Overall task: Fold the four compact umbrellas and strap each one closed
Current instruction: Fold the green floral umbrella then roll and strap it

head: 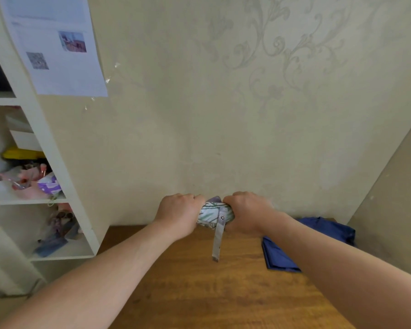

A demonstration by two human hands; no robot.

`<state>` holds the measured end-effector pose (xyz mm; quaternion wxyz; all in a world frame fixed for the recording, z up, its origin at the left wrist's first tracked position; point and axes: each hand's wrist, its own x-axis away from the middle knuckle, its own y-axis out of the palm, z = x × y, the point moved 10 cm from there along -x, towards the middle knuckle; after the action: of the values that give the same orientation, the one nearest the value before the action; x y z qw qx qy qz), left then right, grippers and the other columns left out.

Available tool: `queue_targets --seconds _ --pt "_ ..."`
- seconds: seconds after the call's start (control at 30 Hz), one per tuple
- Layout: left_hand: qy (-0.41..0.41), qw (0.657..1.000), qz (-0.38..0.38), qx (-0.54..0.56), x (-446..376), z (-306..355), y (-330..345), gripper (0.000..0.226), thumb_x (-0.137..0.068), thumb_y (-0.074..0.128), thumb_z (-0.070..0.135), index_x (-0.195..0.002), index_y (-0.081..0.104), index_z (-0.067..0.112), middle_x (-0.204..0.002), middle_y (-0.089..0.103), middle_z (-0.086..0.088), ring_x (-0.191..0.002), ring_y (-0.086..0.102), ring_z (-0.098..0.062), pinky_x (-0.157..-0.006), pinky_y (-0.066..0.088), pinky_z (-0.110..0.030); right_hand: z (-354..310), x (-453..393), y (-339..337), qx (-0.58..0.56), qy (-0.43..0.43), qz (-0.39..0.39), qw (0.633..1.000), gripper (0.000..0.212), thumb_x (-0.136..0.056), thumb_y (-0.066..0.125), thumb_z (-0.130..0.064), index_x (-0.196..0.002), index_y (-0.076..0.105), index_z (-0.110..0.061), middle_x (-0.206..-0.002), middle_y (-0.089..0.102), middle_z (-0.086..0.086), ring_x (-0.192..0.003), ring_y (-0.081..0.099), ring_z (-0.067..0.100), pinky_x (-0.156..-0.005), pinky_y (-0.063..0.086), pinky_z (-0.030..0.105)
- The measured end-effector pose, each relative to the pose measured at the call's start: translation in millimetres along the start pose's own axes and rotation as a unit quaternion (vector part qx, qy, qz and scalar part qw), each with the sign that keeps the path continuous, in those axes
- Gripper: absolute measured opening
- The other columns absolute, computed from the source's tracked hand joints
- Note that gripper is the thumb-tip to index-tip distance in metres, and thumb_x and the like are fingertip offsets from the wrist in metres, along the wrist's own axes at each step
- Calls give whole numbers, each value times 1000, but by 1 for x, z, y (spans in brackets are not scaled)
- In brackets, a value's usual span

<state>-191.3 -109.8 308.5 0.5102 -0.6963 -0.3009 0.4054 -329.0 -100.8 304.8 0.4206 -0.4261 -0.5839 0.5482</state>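
White open shelf unit at left, cluttered; nothing on it readable as an umbrella.

Left hand: grip clenched around the left end of the leaf-printed white and green compact umbrella. The umbrella is held up over the far edge of the brown wooden table, near the wall.

Canopy looks gathered into a tight roll. Its grey closing strap with a metal snap hangs loose below the roll, so not yet fastened.

Right hand: grip clenched around the right end of the same roll.

Blue fabric umbrella lies slack on the table at right, partly behind the right forearm; apparently unrolled and unstrapped.

Judgement: early to mid task. The other two umbrellas are out of view; cannot tell their state.
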Motion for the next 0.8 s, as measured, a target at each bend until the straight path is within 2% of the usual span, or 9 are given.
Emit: queue_targets --seconds 0.1,0.2,0.27,0.37,0.43,0.5,0.6,0.7,0.8 --pt "-27 1000 -2 -3 0 -4 1 27 -88 64 16 -110 53 26 -103 67 2 -91 68 -31 -62 36 -32 1 -6 -7 -9 11 46 999 56 -66 48 -80 -100 56 -37 -93 55 -9 -90 58 20 -77 53 38" --pt "-41 999 -4 20 -1 -5 2 25 -86 61 12 -100 47 27 -91 61 4 -78 63 -26 -58 36 -31 3 -7 -8 34 5 94 995 39 -82 63 -59 -105 55 -30 -91 55 -6 -89 61 25 -75 50 37" --pt "-43 998 -17 41 -2 -7 5 23 -85 59 12 -95 45 26 -83 57 8 -71 58 -21 -55 36 -30 6 -5 -12 62 1 136 989 32 -83 69 -46 -104 55 -26 -86 54 -6 -81 59 26 -70 43 35" --pt "-53 992 -64 93 -1 -10 12 19 -81 61 18 -93 50 27 -80 59 7 -69 58 -18 -55 41 -31 6 2 -17 120 -17 194 974 42 -59 84 -33 -92 61 -22 -73 53 -5 -60 54 26 -58 39 32" --pt "-51 985 -100 128 0 -9 16 19 -79 64 22 -91 51 27 -81 61 6 -69 60 -18 -56 44 -31 7 7 -20 131 -23 222 966 41 -50 85 -27 -82 61 -20 -65 50 -4 -50 48 25 -54 39 30" --pt "-41 981 -126 143 0 -6 18 21 -76 66 23 -90 51 27 -81 62 6 -70 61 -18 -55 42 -30 7 9 -18 129 -26 222 966 38 -51 85 -26 -76 58 -19 -60 45 -4 -44 43 24 -50 35 28" --pt "-21 986 -118 119 -3 -7 14 22 -77 68 26 -92 52 27 -82 61 7 -71 60 -18 -55 38 -30 5 6 -11 122 -17 188 974 41 -60 85 -40 -77 55 -18 -59 44 -4 -40 43 25 -46 30 24" --pt "8 996 -64 62 -7 -4 6 29 -82 70 33 -104 51 28 -91 61 8 -82 61 -20 -61 38 -32 6 6 -8 129 11 155 979 30 -85 67 -45 -97 52 -22 -74 45 -5 -60 49 27 -51 33 28" --pt "26 999 11 20 -13 8 -4 44 -81 73 41 -119 53 33 -103 63 8 -97 61 -23 -76 42 -36 3 5 -10 104 30 139 984 24 -89 60 -39 -103 50 -22 -78 48 -6 -68 53 25 -56 41 30"
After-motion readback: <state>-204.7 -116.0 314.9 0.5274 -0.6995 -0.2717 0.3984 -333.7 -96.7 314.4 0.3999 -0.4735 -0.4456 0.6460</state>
